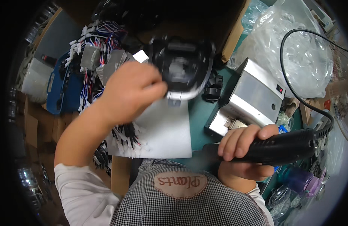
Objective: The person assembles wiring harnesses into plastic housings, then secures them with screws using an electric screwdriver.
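Observation:
Closed fingers of my left hand (130,88) grip the near left edge of a black plastic housing (181,71). The housing is blurred by motion and held above the far end of a white foam sheet (170,133). In my right hand (241,145) lies a black corded electric screwdriver (287,147), fingers wrapped round its body. Its tip points left, over the near right corner of the sheet, and is smeared. Just right of the housing sit small black ring-shaped parts (212,88).
A silver metal box with a red switch (253,94) stands on the green tabletop (200,132). Behind it lies a clear bag of transparent parts (294,52). Bundled wires with white connectors (106,32) and a blue bin (55,92) are at left. A purple bottle (302,180) is at right.

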Tool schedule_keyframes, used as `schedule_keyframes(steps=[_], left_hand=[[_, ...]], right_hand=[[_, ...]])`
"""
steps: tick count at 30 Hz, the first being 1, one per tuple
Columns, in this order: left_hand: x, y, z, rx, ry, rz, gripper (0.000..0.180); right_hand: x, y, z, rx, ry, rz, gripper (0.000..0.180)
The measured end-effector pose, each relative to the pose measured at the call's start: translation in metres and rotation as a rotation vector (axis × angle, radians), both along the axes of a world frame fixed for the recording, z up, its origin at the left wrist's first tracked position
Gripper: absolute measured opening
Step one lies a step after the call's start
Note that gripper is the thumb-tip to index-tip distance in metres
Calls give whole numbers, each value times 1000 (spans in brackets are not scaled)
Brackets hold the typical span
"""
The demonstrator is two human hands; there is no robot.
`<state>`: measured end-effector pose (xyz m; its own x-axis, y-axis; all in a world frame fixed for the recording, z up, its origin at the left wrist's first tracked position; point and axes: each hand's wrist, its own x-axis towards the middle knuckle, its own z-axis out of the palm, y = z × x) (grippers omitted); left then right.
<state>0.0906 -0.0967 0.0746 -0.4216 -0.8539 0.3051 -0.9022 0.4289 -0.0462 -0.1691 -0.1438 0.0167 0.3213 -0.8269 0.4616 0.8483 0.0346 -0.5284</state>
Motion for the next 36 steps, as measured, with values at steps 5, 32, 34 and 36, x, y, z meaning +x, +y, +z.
schedule_keyframes(steps=[5, 32, 34, 36], left_hand=[[-14, 80, -33, 118, -7, -139, 22], [-170, -231, 45, 118, 251, 106, 36], [-176, -245, 44, 301, 145, 177, 60], [-182, -254, 43, 282, 101, 228, 69]], right_hand=[[7, 0, -4, -78, -7, -44, 65], [-15, -2, 4, -337, -155, -267, 54], [-15, -1, 4, -305, -158, -237, 55], [-12, -4, 1, -309, -176, -236, 56]])
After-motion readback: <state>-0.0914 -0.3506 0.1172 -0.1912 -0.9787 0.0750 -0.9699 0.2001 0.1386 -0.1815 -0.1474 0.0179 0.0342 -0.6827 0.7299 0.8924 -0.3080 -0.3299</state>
